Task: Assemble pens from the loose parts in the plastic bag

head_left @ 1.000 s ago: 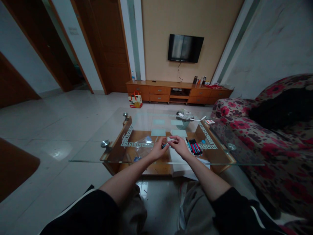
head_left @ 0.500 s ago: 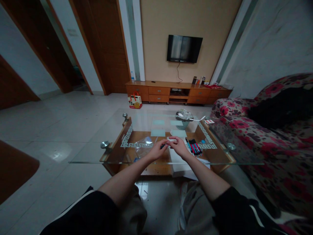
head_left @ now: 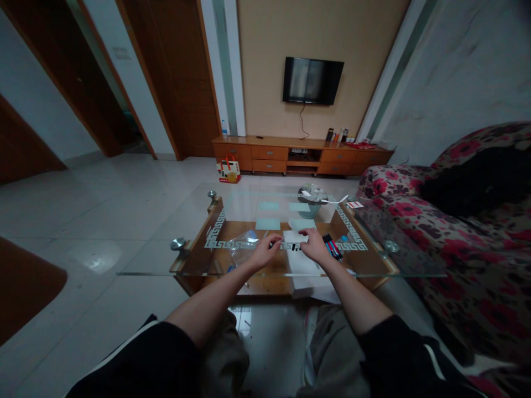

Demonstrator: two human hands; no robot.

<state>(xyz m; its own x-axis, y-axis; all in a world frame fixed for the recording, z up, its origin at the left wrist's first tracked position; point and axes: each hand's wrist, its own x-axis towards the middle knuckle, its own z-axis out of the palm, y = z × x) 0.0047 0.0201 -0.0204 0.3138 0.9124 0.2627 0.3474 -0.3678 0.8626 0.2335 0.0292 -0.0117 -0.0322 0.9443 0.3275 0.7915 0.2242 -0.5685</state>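
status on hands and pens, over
Left hand holds small dark item. Right hand apart, beside small black pieces. Pens right of it. Plastic bag beside left hand.

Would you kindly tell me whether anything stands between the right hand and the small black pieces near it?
Nothing visible does: the small black pieces lie close beside the right hand, and the left hand is apart from them, on their other side.

Several pens (head_left: 332,247) (exact count unclear), one glass table (head_left: 267,275), one television (head_left: 313,81).

The left hand (head_left: 265,252) holds a small dark item (head_left: 272,244).
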